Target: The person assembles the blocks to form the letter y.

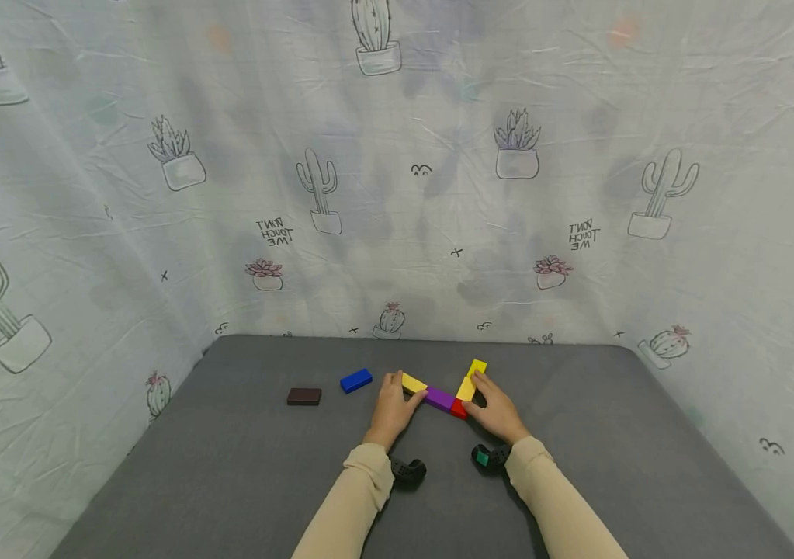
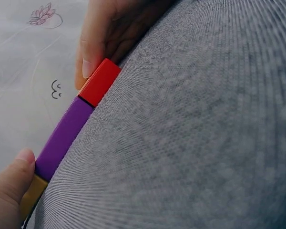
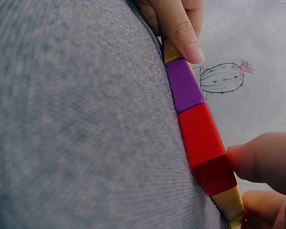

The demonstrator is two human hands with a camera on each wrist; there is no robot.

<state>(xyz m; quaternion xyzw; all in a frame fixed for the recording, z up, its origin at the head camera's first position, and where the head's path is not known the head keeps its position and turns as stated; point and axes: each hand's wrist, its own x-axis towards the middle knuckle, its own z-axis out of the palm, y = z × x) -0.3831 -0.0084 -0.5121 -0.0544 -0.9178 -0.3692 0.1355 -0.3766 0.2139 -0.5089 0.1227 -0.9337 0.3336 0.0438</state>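
Blocks lie end to end on the dark grey table in a bent V-like row. My left hand point(image 1: 390, 413) grips the yellow block point(image 1: 414, 383) at the row's left end, its thumb beside the joint with the purple block point(image 1: 440, 399). Beyond the purple one comes a red block point(image 1: 459, 409) at the corner. From there a yellow block point(image 1: 466, 389) and a further yellow block point(image 1: 478, 366) angle away toward the back. The right hand point(image 1: 500, 413) holds this corner, thumb against the red block point(image 3: 205, 138) and fingers along the yellow ones, partly covering them.
Left of the hands, a blue block point(image 1: 356, 380) and a dark brown block point(image 1: 304, 397) lie apart on the grey table point(image 1: 229, 466). Black wrist devices point(image 1: 407, 471) sit under both wrists. A cactus-print cloth point(image 1: 424, 210) hangs behind the table.
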